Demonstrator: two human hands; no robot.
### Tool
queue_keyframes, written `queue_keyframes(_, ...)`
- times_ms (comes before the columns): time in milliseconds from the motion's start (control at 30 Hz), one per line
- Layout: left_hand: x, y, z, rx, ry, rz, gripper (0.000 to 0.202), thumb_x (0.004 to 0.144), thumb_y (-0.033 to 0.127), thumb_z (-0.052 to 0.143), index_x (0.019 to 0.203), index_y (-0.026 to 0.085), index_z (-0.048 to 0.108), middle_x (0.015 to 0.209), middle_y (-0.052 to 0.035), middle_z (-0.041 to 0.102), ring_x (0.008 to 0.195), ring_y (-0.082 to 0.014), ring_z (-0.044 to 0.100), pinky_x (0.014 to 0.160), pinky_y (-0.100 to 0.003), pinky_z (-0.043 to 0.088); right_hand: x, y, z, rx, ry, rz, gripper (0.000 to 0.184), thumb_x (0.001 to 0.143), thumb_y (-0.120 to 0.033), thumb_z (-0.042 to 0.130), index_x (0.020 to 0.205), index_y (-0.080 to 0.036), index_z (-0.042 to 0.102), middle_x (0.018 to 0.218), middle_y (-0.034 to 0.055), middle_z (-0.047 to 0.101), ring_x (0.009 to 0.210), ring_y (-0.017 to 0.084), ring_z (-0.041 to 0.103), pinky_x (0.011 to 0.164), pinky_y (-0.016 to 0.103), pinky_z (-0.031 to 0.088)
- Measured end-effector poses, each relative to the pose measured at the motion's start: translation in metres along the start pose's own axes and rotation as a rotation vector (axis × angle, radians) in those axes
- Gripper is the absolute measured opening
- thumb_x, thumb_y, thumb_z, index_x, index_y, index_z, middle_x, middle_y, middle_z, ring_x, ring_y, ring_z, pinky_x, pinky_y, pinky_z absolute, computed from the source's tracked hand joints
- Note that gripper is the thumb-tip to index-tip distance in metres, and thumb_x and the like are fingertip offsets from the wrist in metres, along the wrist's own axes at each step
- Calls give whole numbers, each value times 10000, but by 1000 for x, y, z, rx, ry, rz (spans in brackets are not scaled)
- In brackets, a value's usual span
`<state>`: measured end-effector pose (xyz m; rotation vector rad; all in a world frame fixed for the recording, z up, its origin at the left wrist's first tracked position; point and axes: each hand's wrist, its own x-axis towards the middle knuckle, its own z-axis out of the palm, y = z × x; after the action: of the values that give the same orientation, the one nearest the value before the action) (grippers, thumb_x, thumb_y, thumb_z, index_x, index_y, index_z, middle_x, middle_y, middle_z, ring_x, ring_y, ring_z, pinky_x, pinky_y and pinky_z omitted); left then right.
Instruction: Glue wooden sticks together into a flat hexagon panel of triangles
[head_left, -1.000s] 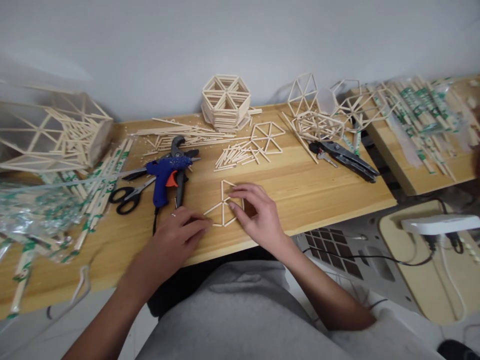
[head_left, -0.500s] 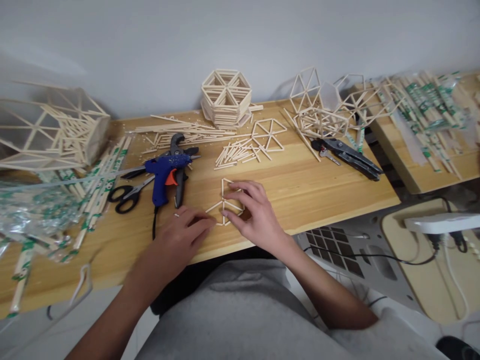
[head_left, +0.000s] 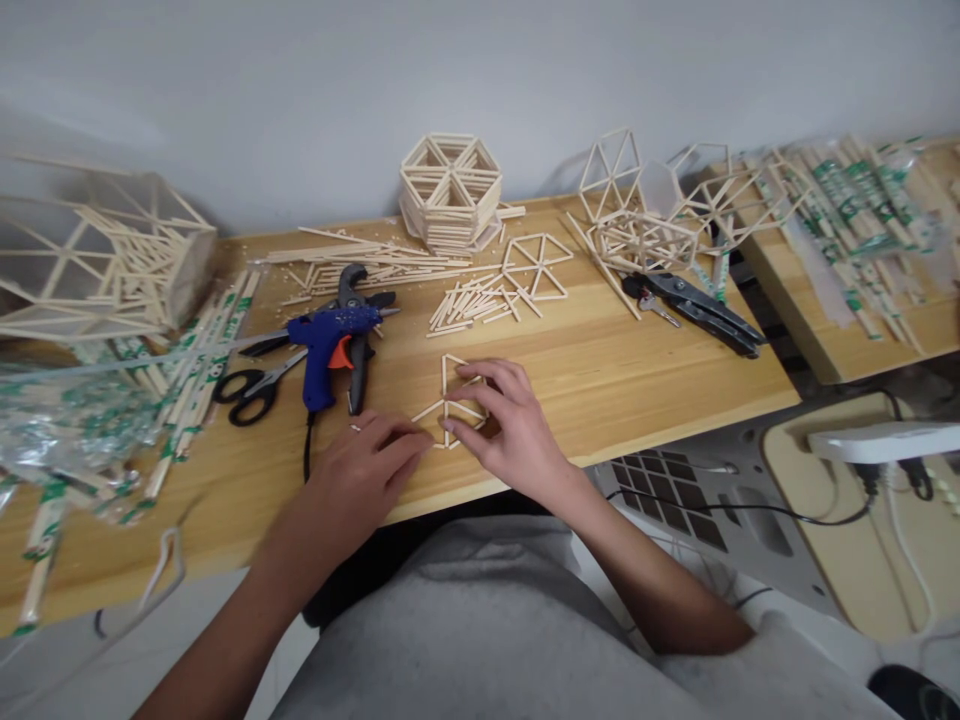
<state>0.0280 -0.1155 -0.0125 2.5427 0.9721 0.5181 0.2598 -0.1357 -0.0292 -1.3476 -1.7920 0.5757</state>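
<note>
Frame (head_left: 445, 380) lies flat under my right hand (head_left: 514, 420), fingers spread apart; left hand (head_left: 371, 458) at its edge, can't tell if pinching; seemingly I'm aligning sticks (head_left: 428, 410), next wants steady pressure.

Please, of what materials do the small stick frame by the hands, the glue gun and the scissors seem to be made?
Stick frame: probably unpainted wood, pale and matte. Glue gun: likely moulded plastic, judging by its blue body and orange trigger. Scissors: greyish blades suggest metal; black, rounded handles, probably plastic.
</note>
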Motion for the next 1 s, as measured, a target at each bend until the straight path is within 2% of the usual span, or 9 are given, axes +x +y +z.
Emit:
queue_keyframes(300, 0, 1, -1, 14, -26, 19, 244, 1009, 86, 555, 1099, 237, 724, 1047, -36, 732, 951, -214, 642, 903, -391, 507, 0, 0, 1, -5, 5, -14, 177, 941, -249, 800, 1099, -266, 721, 1286, 103, 668, 1290, 301, 577, 1109, 515, 473)
queue_keyframes(400, -3, 2, 0, 27, 15, -27, 191, 1030, 147, 565, 1085, 245, 719, 1057, -41, 733, 980, -213, 667, 922, -374, 516, 0, -1, 0, -6, 8, -26, 141, 953, -230, 778, 1083, -261, 731, 1293, 105, 667, 1297, 298, 575, 1113, 505, 472)
queue_keyframes(533, -10, 3, 1, 87, 131, -153, 146, 1031, 269, 618, 1147, 207, 682, 1087, -72, 729, 1027, -220, 687, 952, -343, 527, 5, -5, 2, -47, -13, -98, 82, 993, -201, 700, 1066, -222, 731, 1310, 126, 666, 1316, 306, 549, 1127, 501, 456)
queue_keyframes(700, -13, 7, -1, 159, 150, -277, 138, 1037, 308, 605, 1021, 193, 680, 993, -56, 730, 926, -215, 697, 848, -327, 538, 19, -11, 12, -114, -133, -199, 77, 1001, -185, 667, 1049, -217, 718, 1240, 93, 705, 1289, 302, 551, 1105, 486, 429)
queue_keyframes(833, -12, 8, 3, 141, 178, -285, 162, 1039, 314, 606, 971, 197, 695, 953, -44, 726, 891, -205, 694, 819, -321, 534, 27, -11, 16, -121, -202, -191, 67, 974, -158, 682, 1000, -215, 705, 1181, 81, 719, 1203, 285, 589, 1063, 464, 427)
queue_keyframes(1000, -10, 6, 8, 108, 216, -272, 161, 1045, 289, 596, 958, 201, 699, 945, -32, 731, 901, -194, 702, 849, -313, 538, 29, -9, 17, -100, -189, -200, 77, 946, -136, 704, 960, -210, 691, 1166, 81, 715, 1191, 282, 592, 1050, 452, 429)
